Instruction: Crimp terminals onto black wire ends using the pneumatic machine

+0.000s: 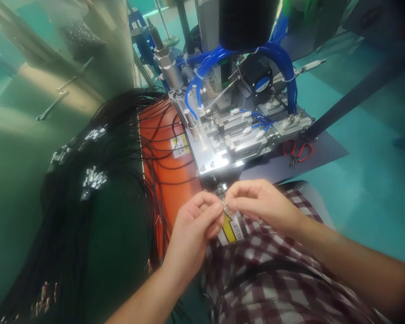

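My left hand (197, 225) and my right hand (256, 202) meet at the front of a metal machine (229, 135). Thumb and finger of each are pinched together at a small, thin, pale piece (226, 203) between the fingertips. The piece is too small to make out. Just below the fingertips lies a white label (234, 230) with a yellow arrow. Black cables (121, 108) run from the left over an orange surface (168, 180) beside the machine.
Bundled cables with shiny metal ends (93, 180) hang at the left. Red-handled pliers (297, 154) rest on a grey board (324, 150) right of the machine. Blue hoses (286, 67) arch over the machine. A wrench (52, 107) lies at the upper left.
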Demonstrator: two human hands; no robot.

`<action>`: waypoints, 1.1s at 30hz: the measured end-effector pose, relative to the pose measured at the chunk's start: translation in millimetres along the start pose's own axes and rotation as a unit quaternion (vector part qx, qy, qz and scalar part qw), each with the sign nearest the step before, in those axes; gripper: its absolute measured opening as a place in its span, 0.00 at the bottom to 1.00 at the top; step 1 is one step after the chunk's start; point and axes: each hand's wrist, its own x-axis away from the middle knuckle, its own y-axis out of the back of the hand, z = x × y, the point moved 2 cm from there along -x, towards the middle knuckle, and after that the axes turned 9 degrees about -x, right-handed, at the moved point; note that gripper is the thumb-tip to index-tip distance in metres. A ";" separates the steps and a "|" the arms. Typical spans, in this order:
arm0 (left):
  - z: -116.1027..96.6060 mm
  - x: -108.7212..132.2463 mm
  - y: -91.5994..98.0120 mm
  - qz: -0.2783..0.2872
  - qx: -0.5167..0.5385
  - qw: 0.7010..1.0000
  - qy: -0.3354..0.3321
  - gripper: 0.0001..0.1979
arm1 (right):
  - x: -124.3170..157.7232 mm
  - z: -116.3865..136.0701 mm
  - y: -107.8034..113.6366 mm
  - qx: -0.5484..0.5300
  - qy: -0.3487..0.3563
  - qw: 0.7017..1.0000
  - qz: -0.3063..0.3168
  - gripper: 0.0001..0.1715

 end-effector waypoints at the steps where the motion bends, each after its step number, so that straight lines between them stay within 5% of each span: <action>1: 0.6 -0.5 0.5 0.007 0.004 1.000 0.001 0.09 | -0.2 2.0 0.8 0.012 0.010 1.000 0.010 0.03; 6: 0.5 -3.9 6.1 0.065 0.010 0.997 0.035 0.11 | -1.7 0.7 6.2 0.064 0.054 0.994 0.070 0.04; 12: 1.6 -3.1 3.4 0.125 0.004 0.989 0.078 0.10 | -4.8 -4.0 9.7 0.078 0.139 0.985 0.063 0.04; 19: -1.3 -5.0 3.9 0.106 0.035 0.993 0.048 0.08 | 0.7 6.2 15.8 0.130 0.130 0.983 0.000 0.04; 25: -2.6 -4.8 6.2 0.116 0.064 0.991 0.037 0.05 | -0.1 -1.6 10.5 0.087 0.096 0.991 0.029 0.08; 33: -1.3 -6.8 4.6 0.115 0.078 0.990 0.037 0.05 | 0.3 -6.7 5.5 0.077 0.145 0.986 -0.029 0.07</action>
